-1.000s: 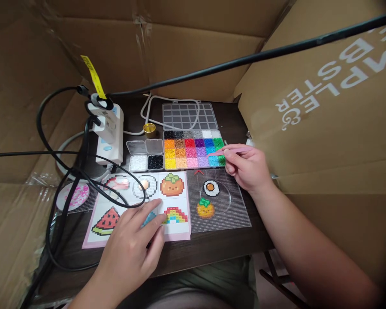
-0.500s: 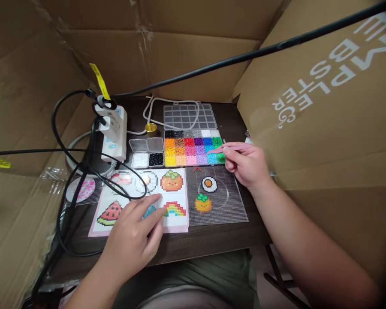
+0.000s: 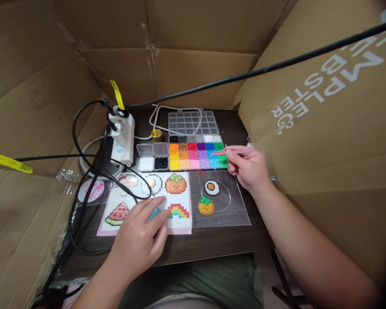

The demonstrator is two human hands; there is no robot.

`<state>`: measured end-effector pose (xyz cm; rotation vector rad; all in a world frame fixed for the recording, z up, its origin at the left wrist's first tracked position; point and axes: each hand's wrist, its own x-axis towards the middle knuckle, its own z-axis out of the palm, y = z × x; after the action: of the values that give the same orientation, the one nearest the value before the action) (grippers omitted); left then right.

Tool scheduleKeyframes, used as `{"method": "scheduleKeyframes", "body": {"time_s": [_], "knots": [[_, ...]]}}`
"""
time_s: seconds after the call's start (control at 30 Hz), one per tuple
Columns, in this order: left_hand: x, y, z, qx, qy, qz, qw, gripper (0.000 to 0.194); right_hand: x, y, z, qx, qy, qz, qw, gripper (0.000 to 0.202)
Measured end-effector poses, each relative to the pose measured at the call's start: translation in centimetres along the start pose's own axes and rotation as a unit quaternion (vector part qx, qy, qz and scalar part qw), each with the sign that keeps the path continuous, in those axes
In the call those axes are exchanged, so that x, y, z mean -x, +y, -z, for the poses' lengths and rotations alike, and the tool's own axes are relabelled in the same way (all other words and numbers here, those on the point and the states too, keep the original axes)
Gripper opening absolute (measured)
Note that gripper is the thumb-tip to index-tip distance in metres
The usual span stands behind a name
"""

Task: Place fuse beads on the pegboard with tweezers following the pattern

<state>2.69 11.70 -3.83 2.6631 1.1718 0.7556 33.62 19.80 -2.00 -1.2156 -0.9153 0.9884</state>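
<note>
My right hand (image 3: 248, 167) pinches pink tweezers (image 3: 241, 151), whose tips hover over or touch the blue beads at the right of the sectioned bead box (image 3: 196, 152). Whether a bead sits between the tips is too small to tell. My left hand (image 3: 144, 231) lies with fingers apart on the pattern sheet (image 3: 176, 225), partly covering a blue picture. A persimmon, a watermelon slice and a rainbow show on that sheet. To its right is a clear pegboard (image 3: 225, 214) bearing a bead egg (image 3: 211, 187), an orange bead persimmon (image 3: 206, 207) and a small red bead arc (image 3: 200, 173).
Small boxes of white beads (image 3: 146, 163) and black beads (image 3: 161, 163) adjoin the bead box. A power strip (image 3: 124, 141) with tangled black cables (image 3: 104, 171) stands at left. Nearby are a gold cup (image 3: 156, 135) and a round dish of pink beads (image 3: 91, 190). Cardboard walls (image 3: 199, 77) surround the table.
The view has shifted slightly, so the table things appear a little lower and further right. The tweezer tips have moved slightly right over the bead box. My left hand stays on the sheet.
</note>
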Motion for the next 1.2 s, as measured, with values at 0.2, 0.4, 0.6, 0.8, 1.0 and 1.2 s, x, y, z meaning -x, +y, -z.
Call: {"method": "scheduleKeyframes", "body": {"time_s": [0.2,0.4,0.6,0.8,1.0,1.2], "knots": [[0.1,0.1,-0.1,-0.015,0.005,0.008,1.000,0.031,0.4,0.2,-0.1,0.049,0.050,0.037,0.997,0.036],[0.0,0.3,-0.1,-0.024,0.011,0.011,1.000,0.029,0.7,-0.1,-0.4,0.119,0.042,0.078,0.989,0.025],[-0.1,0.3,-0.1,-0.021,0.005,0.019,1.000,0.028,0.8,-2.8,-1.3,0.145,0.065,0.144,0.977,0.012],[-0.2,0.4,0.1,-0.013,0.001,0.017,1.000,0.026,0.2,-6.8,-4.1,0.162,0.041,0.204,0.965,0.005],[-0.1,0.4,0.1,-0.005,0.000,0.016,1.000,0.025,-1.8,-4.4,-7.5,0.182,-0.074,0.152,0.969,0.004],[-0.2,0.5,0.1,0.007,-0.010,0.024,1.000,0.025,-2.0,-1.2,-8.4,0.172,-0.108,0.138,0.969,0.003]]}}
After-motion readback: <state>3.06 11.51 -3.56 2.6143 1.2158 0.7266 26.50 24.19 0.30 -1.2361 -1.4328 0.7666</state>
